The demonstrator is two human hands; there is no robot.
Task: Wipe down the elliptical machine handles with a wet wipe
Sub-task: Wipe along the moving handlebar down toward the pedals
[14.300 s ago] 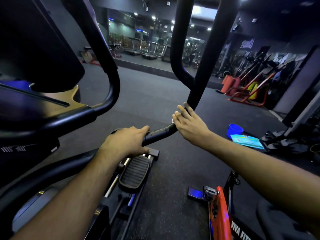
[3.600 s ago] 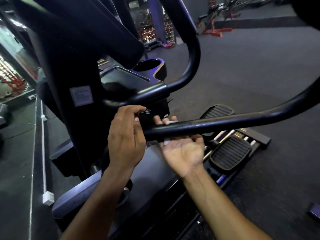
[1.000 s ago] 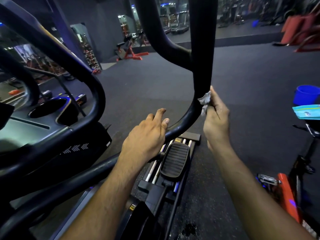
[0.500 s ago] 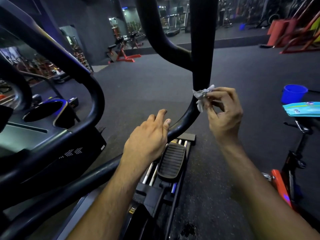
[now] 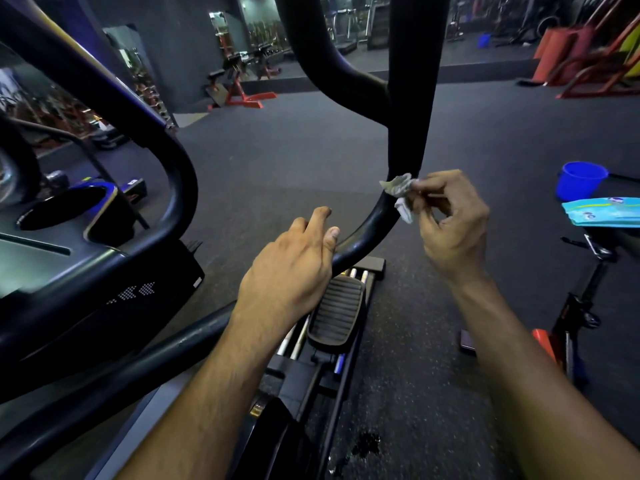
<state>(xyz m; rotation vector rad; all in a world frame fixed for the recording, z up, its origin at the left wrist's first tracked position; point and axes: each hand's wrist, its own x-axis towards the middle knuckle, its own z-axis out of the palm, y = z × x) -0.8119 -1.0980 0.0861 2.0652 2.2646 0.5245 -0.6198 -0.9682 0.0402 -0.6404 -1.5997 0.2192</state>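
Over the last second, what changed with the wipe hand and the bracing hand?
The right hand came off the handle, where it had wrapped the wet wipe against the bar; it now pinches the bunched wipe beside the bend. The left hand stays gripping the lower handle.

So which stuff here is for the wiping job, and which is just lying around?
For the job: wet wipe pinched in the right hand; black handle; left hand holding it; wipes packet.

Just lying about: blue bucket; foot pedal; cup holder.
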